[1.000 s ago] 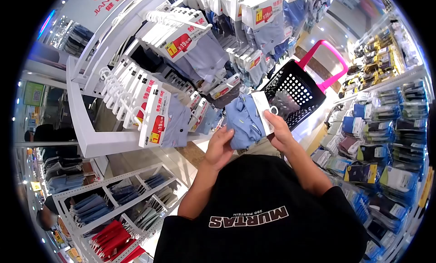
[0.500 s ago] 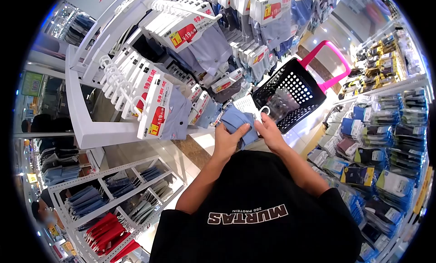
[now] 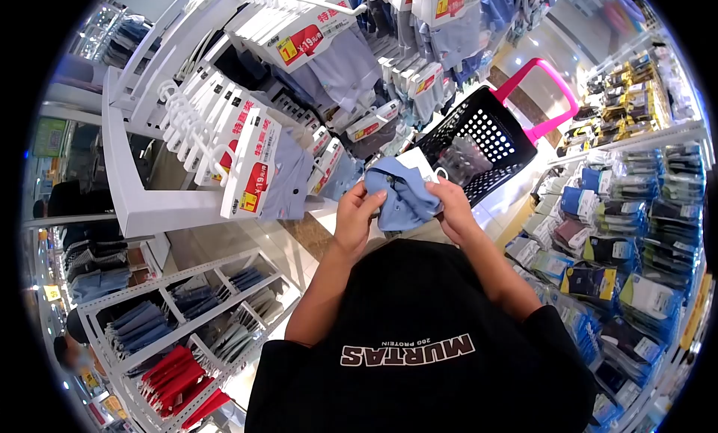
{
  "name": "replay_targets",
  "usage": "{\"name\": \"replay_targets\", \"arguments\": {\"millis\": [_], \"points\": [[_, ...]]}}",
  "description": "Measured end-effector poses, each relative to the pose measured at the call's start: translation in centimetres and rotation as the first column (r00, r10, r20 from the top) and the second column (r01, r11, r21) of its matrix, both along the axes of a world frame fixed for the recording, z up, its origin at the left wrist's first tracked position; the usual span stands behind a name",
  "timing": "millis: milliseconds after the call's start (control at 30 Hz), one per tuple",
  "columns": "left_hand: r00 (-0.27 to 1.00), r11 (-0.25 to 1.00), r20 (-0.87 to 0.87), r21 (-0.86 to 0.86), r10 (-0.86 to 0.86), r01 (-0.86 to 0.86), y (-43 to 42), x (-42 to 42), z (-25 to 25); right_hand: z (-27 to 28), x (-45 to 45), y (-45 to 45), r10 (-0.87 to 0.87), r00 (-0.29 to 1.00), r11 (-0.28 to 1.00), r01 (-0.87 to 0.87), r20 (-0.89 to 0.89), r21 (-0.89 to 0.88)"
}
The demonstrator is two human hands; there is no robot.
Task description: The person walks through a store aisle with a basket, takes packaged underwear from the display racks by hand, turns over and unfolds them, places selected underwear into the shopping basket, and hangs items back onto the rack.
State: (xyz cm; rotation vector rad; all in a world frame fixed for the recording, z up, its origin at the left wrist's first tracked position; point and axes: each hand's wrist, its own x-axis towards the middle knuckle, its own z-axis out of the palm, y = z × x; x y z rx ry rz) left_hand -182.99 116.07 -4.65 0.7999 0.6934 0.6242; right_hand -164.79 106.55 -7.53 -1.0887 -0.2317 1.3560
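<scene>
A light blue cloth garment (image 3: 404, 197), possibly underpants, is stretched between my hands in front of my chest. My left hand (image 3: 354, 218) grips its left edge, thumb on top. At the opposite edge, my right hand (image 3: 453, 207) pinches the cloth with thumb and fingers. A white card (image 3: 419, 162) shows behind the garment, and a small white hanger hook (image 3: 442, 174) curves beside my right fingers. Just past my hands, a black perforated shopping basket (image 3: 486, 160) with a pink handle holds a clear plastic-wrapped item (image 3: 464, 160).
On the left, a white display rack (image 3: 149, 209) carries several carded garments (image 3: 250, 164) on hooks. Below it, a divided white bin (image 3: 187, 313) holds blue, grey and red clothes. Packaged goods (image 3: 621, 253) line the shelves at right. Part of another person (image 3: 75, 343) shows at lower left.
The blue garment, folded compactly before, is now spread wider and opened out. My hands have moved apart, the left one slightly leftward and the right one rightward.
</scene>
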Motion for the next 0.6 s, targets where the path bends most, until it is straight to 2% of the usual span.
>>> {"name": "replay_targets", "arguments": {"millis": [33, 167, 200, 333, 433, 467, 533, 567, 600], "points": [[1.000, 1.000, 0.004, 0.005, 0.018, -0.018, 0.1, -0.1, -0.1, 0.0, 0.2, 0.1, -0.036, 0.996, 0.999, 0.034, -0.080, -0.023], [0.997, 0.998, 0.023, 0.007, 0.067, -0.068, 0.2, -0.5, -2.0, 0.5, 0.8, 0.3, -0.010, 1.000, 1.000, 0.010, -0.014, -0.003], [0.997, 0.997, 0.026, 0.006, 0.078, -0.078, 0.3, -0.7, -2.5, 0.8, 0.7, 0.4, -0.024, 1.000, 1.000, 0.024, 0.017, 0.002], [0.974, 0.960, 0.080, -0.205, 0.212, -0.192, 0.1, -0.2, -3.0, 3.3, 0.6, 0.6, 0.044, 0.954, 0.997, -0.058, 0.295, 0.041], [0.933, 0.968, -0.272, -0.016, 0.237, -0.250, -0.4, 0.0, -4.0, 4.9, 0.0, 0.8, 0.009, 0.837, 0.989, -0.086, 0.547, 0.117], [0.931, 0.949, -0.229, 0.204, 0.285, -0.241, -0.9, 0.6, -4.0, 4.2, 0.0, 0.8, -0.008, 0.826, 0.990, -0.072, 0.563, 0.121], [0.893, 0.833, -0.290, 0.533, 0.344, -0.148, -1.5, 0.9, -3.4, 3.7, 0.0, 1.4, -0.031, 0.721, 0.982, -0.106, 0.692, 0.154], [0.869, 0.738, -0.313, 0.670, 0.382, -0.083, -1.8, 0.9, -2.9, 3.9, -0.2, 1.7, -0.043, 0.662, 0.978, -0.125, 0.748, 0.167], [0.880, 0.682, -0.336, 0.731, 0.337, 0.017, -1.8, 0.9, -2.2, 4.3, -0.3, 1.8, -0.063, 0.559, 0.979, -0.126, 0.827, 0.160]]}}
